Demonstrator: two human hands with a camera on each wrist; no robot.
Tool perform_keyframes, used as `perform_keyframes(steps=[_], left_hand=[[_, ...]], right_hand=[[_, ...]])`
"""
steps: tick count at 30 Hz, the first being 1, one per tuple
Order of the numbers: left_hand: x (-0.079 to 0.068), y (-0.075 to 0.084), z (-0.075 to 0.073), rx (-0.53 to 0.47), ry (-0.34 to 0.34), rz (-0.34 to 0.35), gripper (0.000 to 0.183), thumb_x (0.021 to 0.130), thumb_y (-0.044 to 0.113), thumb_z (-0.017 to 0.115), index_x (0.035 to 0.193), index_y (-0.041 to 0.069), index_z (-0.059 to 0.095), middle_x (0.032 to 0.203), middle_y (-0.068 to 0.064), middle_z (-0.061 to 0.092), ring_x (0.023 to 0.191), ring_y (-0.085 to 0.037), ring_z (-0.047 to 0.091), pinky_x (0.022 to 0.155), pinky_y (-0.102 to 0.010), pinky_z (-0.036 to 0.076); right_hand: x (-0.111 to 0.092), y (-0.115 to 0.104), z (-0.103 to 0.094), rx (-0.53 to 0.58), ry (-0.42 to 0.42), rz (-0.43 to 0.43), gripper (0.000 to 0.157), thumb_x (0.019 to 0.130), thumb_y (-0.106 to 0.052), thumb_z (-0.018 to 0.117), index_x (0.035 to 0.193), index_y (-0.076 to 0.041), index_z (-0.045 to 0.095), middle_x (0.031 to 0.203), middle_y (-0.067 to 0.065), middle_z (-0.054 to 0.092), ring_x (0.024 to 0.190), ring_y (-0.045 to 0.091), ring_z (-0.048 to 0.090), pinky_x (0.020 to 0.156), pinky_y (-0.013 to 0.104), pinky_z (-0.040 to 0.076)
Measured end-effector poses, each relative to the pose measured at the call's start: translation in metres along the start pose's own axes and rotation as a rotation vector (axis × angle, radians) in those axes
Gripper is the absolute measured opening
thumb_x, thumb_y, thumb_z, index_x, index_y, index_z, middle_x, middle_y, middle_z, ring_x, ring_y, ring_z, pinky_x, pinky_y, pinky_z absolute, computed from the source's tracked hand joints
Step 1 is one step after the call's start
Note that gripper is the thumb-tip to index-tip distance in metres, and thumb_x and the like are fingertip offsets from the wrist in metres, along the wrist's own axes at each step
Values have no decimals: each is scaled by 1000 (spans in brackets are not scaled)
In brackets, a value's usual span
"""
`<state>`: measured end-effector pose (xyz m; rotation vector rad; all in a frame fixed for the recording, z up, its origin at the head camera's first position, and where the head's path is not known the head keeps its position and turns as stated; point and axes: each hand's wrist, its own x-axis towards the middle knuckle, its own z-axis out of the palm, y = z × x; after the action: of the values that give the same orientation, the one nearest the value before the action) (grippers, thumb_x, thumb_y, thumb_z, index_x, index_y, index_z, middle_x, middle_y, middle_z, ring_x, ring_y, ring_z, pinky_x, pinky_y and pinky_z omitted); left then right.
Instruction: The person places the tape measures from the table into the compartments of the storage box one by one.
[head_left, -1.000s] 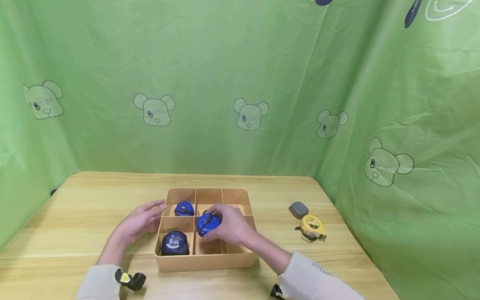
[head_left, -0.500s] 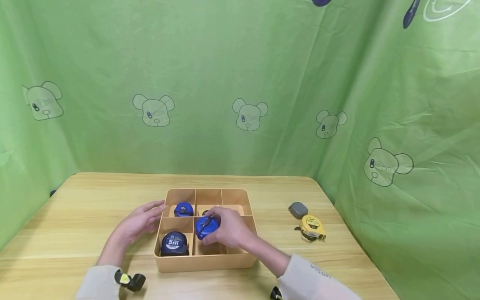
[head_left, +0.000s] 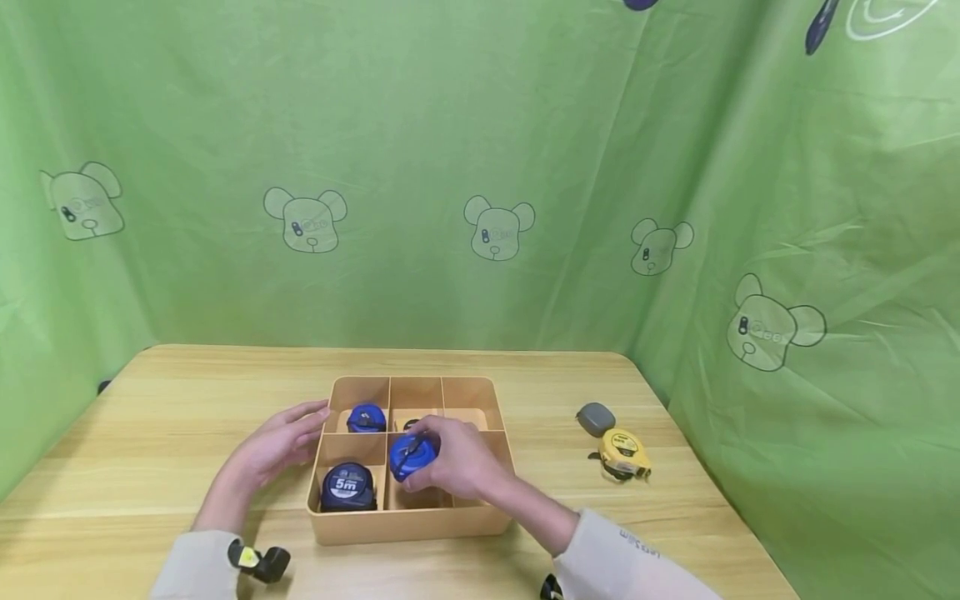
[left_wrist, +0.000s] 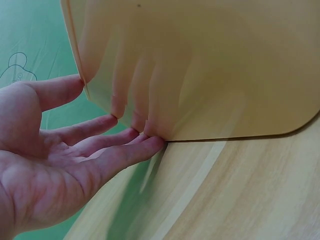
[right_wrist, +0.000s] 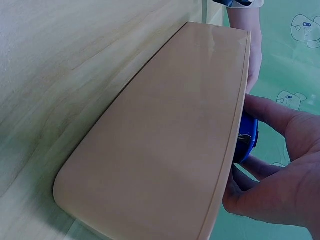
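Observation:
My right hand [head_left: 467,458] pinches a blue tape measure [head_left: 412,457] over the front middle compartment of a tan divided box [head_left: 411,526]. In the right wrist view, the blue tape measure [right_wrist: 245,138] shows just past the rim, between thumb and fingers. My left hand [head_left: 279,446] touches the box's left side; the left wrist view shows its fingertips [left_wrist: 156,143] against the wall [left_wrist: 225,75]. Another blue tape measure [head_left: 367,418] lies in the back left compartment. A dark 5m tape measure [head_left: 348,487] stands in the front left one. Something in the back middle compartment is mostly hidden.
Right of the box, a small grey rounded case [head_left: 596,419] lies beside a yellow tape measure [head_left: 625,453] on the wooden table [head_left: 555,375]. Green curtains [head_left: 405,292] with bear prints hang behind the table and at both sides.
My right hand has lowered the blue tape measure slightly toward the front middle compartment. My left hand stays against the box.

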<state>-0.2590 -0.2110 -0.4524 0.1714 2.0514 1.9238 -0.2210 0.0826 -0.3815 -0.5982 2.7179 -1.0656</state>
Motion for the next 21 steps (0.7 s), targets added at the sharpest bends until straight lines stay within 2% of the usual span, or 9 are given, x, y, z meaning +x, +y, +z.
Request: perform_keyframes(steps=[21], left_hand=[[-1, 0, 0, -9, -3, 4, 71, 109, 31, 46, 158, -7, 14, 159, -33, 29, 147, -50, 32, 119, -60, 33]], right_hand=[[-2, 1, 5, -62, 6, -7, 68, 63, -17, 96, 125, -10, 68, 113, 7, 73, 102, 24, 67, 91, 41, 59]])
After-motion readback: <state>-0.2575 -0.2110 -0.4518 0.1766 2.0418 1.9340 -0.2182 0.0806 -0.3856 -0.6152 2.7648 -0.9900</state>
